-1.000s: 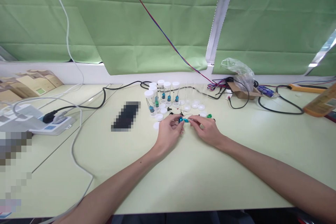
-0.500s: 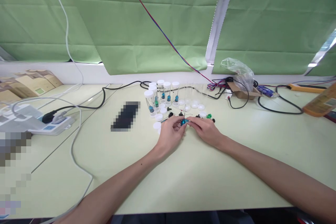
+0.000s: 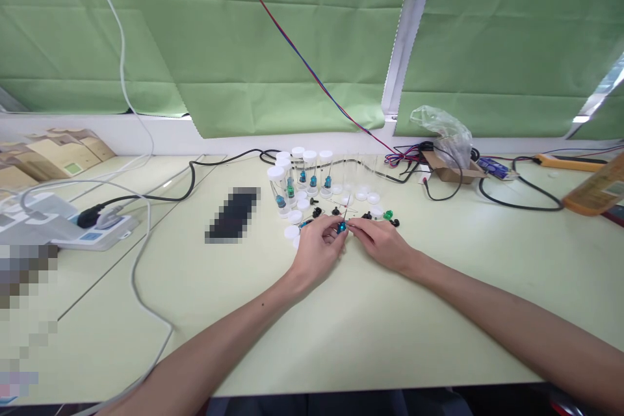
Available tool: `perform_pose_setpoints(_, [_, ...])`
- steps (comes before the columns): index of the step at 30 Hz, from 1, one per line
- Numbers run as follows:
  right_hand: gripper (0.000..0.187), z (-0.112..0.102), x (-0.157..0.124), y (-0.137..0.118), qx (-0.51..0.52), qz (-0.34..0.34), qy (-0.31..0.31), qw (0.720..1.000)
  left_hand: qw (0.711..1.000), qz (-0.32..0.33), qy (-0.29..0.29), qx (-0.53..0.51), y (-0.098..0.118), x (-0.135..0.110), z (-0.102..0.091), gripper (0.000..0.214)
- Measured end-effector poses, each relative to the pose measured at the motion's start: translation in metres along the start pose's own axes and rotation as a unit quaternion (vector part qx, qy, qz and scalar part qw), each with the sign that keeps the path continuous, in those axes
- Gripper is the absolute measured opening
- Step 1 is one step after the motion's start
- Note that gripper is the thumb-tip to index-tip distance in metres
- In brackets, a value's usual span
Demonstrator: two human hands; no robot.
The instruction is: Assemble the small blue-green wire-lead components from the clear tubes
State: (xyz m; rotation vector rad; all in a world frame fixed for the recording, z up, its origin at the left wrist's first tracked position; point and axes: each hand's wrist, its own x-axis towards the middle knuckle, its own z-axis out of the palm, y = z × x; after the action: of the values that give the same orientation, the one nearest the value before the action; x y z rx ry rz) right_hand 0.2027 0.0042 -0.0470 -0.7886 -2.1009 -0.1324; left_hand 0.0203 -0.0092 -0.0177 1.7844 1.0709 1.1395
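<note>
My left hand (image 3: 319, 244) pinches a small blue plastic part (image 3: 342, 227), with a thin needle-like stem rising from it. Close against its right side, the fingertips of my right hand (image 3: 380, 239) are pressed together at the part; whatever they hold is too small to make out. Beyond my hands lie several small black parts (image 3: 336, 210) and a green one (image 3: 388, 215). Clear tubes with white caps (image 3: 325, 155) stand behind, with blue or green parts inside. Loose white caps (image 3: 295, 216) are scattered in front of the tubes.
Uncapped clear tubes (image 3: 366, 172) stand behind my right hand. A dark pixelated slab (image 3: 233, 216) lies to the left, beyond it a white power strip (image 3: 110, 234) with cables. At the right are a small cardboard box (image 3: 451, 172) with a plastic bag (image 3: 441, 130) and an orange bottle (image 3: 595, 187).
The blue part has turned slightly between my fingers, and its stem leans a little further right. Both hands stay in nearly the same place.
</note>
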Motion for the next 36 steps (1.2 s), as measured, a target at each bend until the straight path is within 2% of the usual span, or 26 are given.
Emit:
perform_pose_setpoints(10, [0.018,0.0002,-0.0011,0.0004,-0.013,-0.012,0.019,1.000,0.996,-0.045,-0.015,-0.072,0.0004,0.0004,0.0018,0.024])
perform_pose_setpoints(16, [0.017,-0.0002,-0.0007,0.0000,-0.023,-0.014,0.016,1.000,0.994,-0.066,-0.002,-0.088,-0.0005,0.0023,0.0001,0.029])
perform_pose_setpoints(25, [0.017,-0.0020,0.0021,-0.0038,-0.012,-0.009,0.051,0.999,0.973,-0.111,-0.034,-0.197,0.0056,0.0064,-0.0018,0.034])
perform_pose_setpoints(36, [0.016,-0.0025,0.0031,-0.0032,-0.016,-0.016,0.050,0.998,0.971,-0.108,-0.042,-0.207,0.0050,0.0059,-0.0008,0.031])
